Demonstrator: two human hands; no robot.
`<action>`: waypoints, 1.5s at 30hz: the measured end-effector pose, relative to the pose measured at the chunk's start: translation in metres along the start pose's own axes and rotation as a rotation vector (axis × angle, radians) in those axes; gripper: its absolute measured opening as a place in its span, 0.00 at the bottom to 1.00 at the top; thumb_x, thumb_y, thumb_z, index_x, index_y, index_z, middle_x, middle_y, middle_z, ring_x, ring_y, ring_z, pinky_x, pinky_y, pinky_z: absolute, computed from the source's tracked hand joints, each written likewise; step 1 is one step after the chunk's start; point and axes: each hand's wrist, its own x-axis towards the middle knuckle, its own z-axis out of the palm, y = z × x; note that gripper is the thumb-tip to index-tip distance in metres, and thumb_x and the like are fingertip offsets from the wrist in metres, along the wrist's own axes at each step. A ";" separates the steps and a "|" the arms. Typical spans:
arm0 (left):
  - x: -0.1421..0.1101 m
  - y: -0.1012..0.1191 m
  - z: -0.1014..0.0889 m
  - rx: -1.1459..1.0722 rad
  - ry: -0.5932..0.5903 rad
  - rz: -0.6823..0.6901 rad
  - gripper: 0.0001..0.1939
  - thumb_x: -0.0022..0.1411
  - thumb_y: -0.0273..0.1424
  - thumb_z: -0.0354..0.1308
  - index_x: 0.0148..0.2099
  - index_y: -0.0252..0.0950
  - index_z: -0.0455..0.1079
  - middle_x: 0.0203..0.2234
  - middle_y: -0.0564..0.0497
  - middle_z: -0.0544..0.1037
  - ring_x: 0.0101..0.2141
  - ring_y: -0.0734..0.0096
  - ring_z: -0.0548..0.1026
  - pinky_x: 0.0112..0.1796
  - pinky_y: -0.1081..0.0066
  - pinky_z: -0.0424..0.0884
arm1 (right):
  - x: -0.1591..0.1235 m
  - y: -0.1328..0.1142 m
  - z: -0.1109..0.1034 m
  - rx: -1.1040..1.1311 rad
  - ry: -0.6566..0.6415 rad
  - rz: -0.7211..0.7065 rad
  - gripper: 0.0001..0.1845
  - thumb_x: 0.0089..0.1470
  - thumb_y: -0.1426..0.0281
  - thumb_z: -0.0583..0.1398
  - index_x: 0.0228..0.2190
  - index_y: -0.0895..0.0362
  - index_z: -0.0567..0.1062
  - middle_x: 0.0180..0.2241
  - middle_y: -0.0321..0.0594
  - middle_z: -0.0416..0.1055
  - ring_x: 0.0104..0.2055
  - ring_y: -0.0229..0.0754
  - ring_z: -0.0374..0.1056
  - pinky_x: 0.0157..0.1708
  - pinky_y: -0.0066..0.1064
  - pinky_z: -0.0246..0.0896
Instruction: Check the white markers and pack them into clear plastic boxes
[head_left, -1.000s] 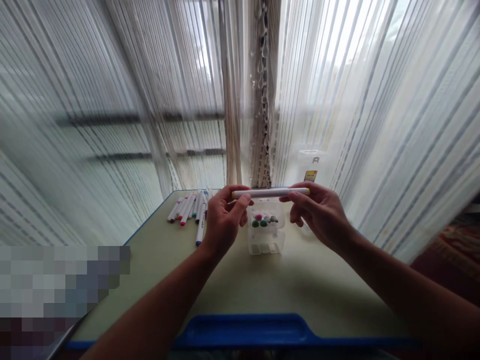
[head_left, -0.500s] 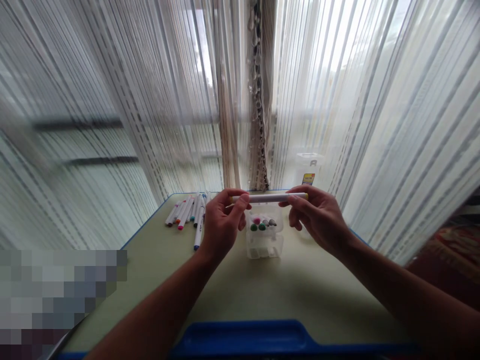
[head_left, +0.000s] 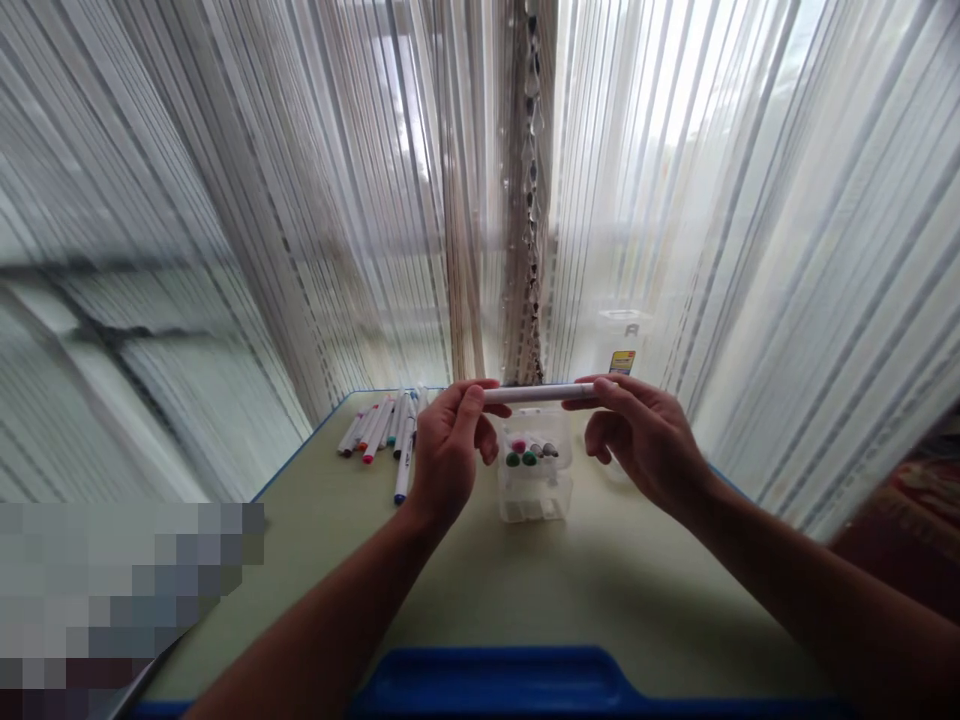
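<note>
A white marker is held level in the air between my two hands, above the back of the table. My left hand pinches its left end between thumb and fingers, covering that tip. On the other end, the thumb and fingers of my right hand are closed; a hint of yellow shows at that tip. Below and beyond the marker stands a clear plastic case, with several markers in it showing green, pink and grey ends.
Several white markers with coloured ends lie in a loose pile at the table's back left. A clear container with a yellow label stands at the back right. The pale table has a blue tray edge; striped curtains hang behind.
The view has shifted slightly. My left hand has turned a little and now covers the marker's left tip; my right fingers hide more of its right end.
</note>
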 end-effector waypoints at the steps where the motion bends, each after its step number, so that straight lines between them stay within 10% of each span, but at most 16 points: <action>1: 0.000 0.000 0.000 0.002 0.004 -0.007 0.15 0.66 0.39 0.60 0.45 0.30 0.74 0.28 0.49 0.79 0.16 0.82 0.64 0.17 0.76 0.61 | 0.000 0.000 -0.001 0.003 -0.002 0.006 0.14 0.52 0.60 0.70 0.34 0.59 0.81 0.32 0.44 0.82 0.15 0.34 0.68 0.11 0.24 0.58; 45: 0.000 -0.001 -0.003 0.072 0.010 -0.019 0.19 0.56 0.41 0.71 0.41 0.31 0.76 0.20 0.54 0.75 0.15 0.83 0.63 0.16 0.79 0.58 | 0.002 0.004 -0.007 -0.103 -0.002 -0.118 0.14 0.50 0.62 0.73 0.33 0.57 0.81 0.28 0.40 0.80 0.16 0.33 0.68 0.12 0.24 0.59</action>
